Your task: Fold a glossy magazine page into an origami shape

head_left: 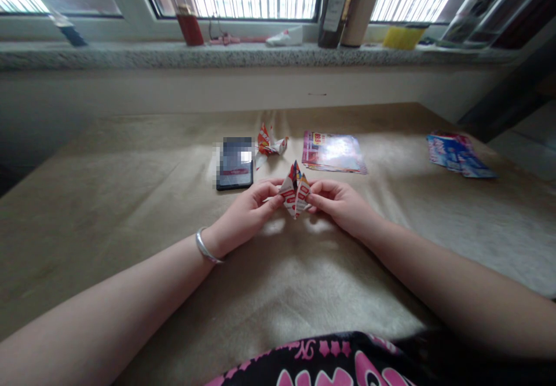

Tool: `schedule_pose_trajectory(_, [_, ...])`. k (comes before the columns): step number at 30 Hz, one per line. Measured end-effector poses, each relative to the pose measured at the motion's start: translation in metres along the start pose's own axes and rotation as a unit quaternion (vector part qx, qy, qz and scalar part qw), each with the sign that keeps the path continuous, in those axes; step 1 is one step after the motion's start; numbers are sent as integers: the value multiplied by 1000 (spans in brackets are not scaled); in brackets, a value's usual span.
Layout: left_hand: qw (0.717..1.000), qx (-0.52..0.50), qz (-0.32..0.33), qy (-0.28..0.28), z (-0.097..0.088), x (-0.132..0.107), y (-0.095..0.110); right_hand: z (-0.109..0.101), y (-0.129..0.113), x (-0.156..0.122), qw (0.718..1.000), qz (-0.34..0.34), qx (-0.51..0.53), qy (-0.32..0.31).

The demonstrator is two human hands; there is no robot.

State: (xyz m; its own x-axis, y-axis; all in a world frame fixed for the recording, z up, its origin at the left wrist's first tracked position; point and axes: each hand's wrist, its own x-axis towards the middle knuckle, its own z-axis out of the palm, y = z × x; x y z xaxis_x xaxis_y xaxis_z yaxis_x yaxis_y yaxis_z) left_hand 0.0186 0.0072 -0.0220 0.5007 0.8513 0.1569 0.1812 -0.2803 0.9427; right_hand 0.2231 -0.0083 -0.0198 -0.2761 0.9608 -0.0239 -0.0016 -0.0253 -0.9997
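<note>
Between my two hands is a small piece of folded paper (295, 195), white with red print and some dark and orange parts, its points standing up. My left hand (260, 198), with a silver bangle at the wrist, pinches its left side between thumb and fingers. On the right side, the thumb and fingers of my right hand (332, 198) grip it too. Just beyond stands a folded paper crane (271, 143) in orange, red and white. A dark phone or tablet (235, 163), partly pixelated, lies to the left of the crane.
A stack of glossy printed sheets (334, 151) lies right of the crane. Farther right are blue and red leaflets (460, 154) on the table (130, 212). Behind, a granite windowsill (260, 57) holds a red container (190, 27), a dark jar (336, 13) and a yellow box (403, 37).
</note>
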Motion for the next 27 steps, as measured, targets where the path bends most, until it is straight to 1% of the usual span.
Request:
schedule_pose_trajectory(2, [1000, -20, -13, 13, 0, 0, 1, 0, 0, 0, 999, 19, 27, 14])
schedule_pose_trajectory(4, [998, -51, -39, 25, 0, 0, 1, 0, 0, 0, 997, 41, 57, 40])
schedule_pose_trajectory(7, [989, -125, -71, 43, 0, 1, 0, -2, 1, 1, 991, 62, 100, 70])
schedule_pose_trajectory(10, [978, -185, -78, 57, 0, 2, -1, -5, 1, 2, 986, 70, 133, 64])
schedule_pose_trajectory(12, [974, -201, -74, 69, 1, 2, 0, -6, 0, 2, 985, 76, 144, 56])
schedule_pose_trajectory(16, [970, -217, -62, 89, 5, 1, 3, -5, -2, 2, 984, 85, 150, 46])
schedule_pose_trajectory(19, [968, -222, -53, 101, 7, 0, 5, -4, 0, 2, 982, 76, 161, 58])
schedule_pose_trajectory(22, [973, -196, -44, 110, 6, -1, 4, -2, 3, 2, 983, 57, 157, 82])
schedule_pose_trajectory(27, [985, -141, -47, 93, 3, 0, 1, 0, 3, 3, 989, 30, 102, 106])
